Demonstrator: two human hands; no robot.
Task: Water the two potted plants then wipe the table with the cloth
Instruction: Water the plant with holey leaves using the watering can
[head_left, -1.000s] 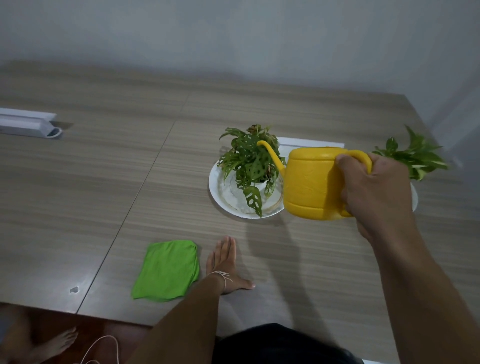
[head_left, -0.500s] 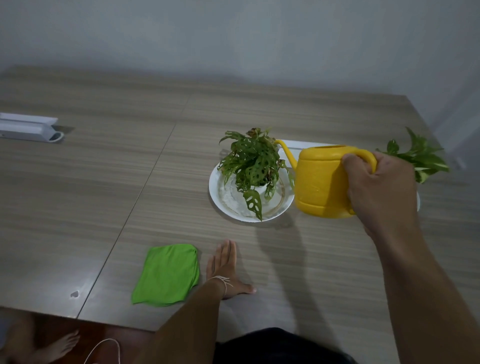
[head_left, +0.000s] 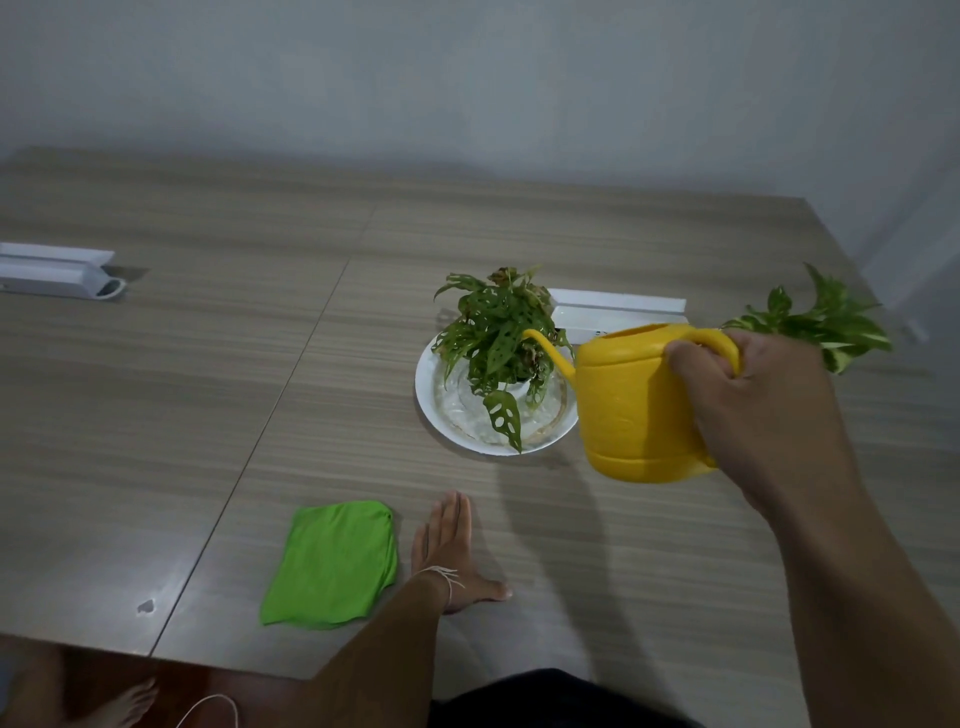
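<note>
Yellow watering can (head_left: 636, 405): shifted right from 1 s ago, then tipped, spout (head_left: 548, 349) lowered into foliage of holed-leaf plant (head_left: 496, 338). Right hand (head_left: 753, 410): moved right with can, grip on handle unchanged.

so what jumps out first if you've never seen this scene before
The bright yellow watering can, held up by the right hand right of centre, its spout reaching into the holey-leaved potted plant on a white plate. Next the green cloth, lying folded near the table's front edge, beside the flat left hand.
</note>
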